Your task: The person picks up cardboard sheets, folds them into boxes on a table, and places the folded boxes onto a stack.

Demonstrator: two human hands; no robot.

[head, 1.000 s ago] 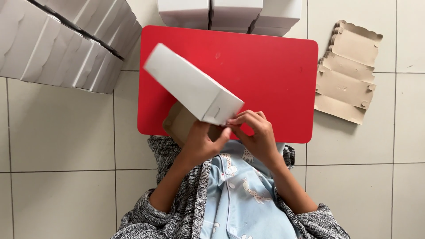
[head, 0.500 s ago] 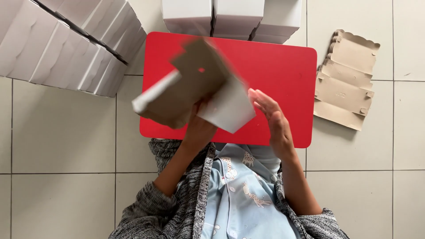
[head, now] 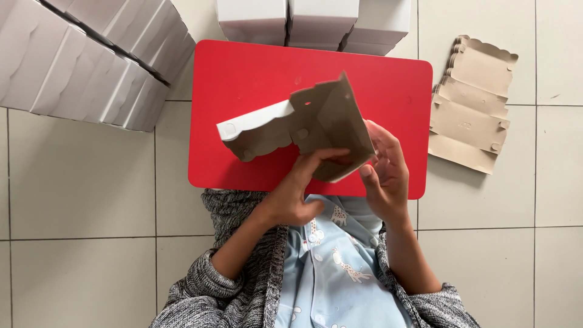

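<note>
A half-folded cardboard box point(head: 316, 124), white outside and brown inside, is held tilted above the red table point(head: 243, 79). Its scalloped white flap points left and a brown panel stands up toward the right. My left hand point(head: 297, 191) grips the box from below, fingers reaching up onto its lower edge. On the right side, my right hand point(head: 382, 173) holds the brown panel with thumb and fingers. Both forearms wear grey knit sleeves over a light blue patterned shirt.
Rows of finished white boxes point(head: 85, 67) lie on the tiled floor at upper left. More white boxes point(head: 316, 21) stand behind the table's far edge. A stack of flat brown box blanks point(head: 470, 106) lies on the floor to the right.
The box was closed and white side up one second ago. It has been turned over and opened out, its brown inside now facing me, with both hands shifted onto its lower right part.
</note>
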